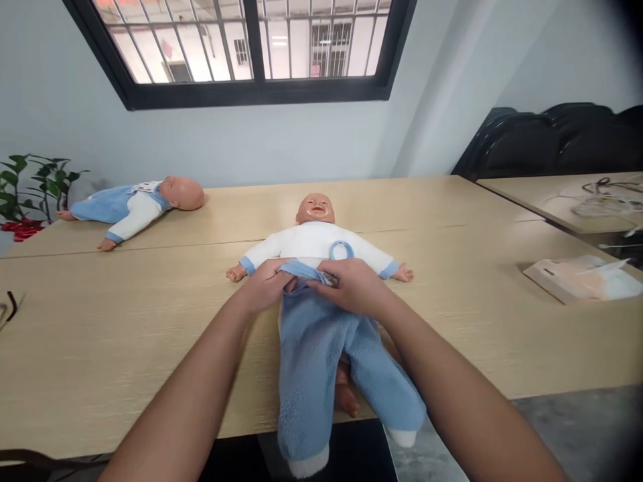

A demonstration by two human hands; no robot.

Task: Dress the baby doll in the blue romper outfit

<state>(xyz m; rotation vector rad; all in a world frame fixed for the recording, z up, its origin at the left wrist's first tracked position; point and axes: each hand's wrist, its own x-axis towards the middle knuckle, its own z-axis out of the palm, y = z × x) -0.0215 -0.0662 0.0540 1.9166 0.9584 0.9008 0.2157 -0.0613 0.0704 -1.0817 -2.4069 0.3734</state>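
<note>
Surface: pale wooden table (100,335) is carrying a blue-clad spare doll (133,209), far left.
Left hand (262,286): is pinching the waistband (301,270), fingers curled.
Garment: soft blue fleece trousers (321,348) are lying over the white-topped plastic baby doll (316,237), between both hands; probably light, limp, best held at the waistband.
Right hand (351,284): is pinching the waistband too, just beside the left.

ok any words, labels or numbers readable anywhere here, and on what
No text can be read in this view.
Blue trousers, gripped by the left hand and right hand: no label shows.
Bib on the far doll: marks too small to read.
Flat pack at right: nothing legible.
Red patch beyond the window: too blurred.
</note>
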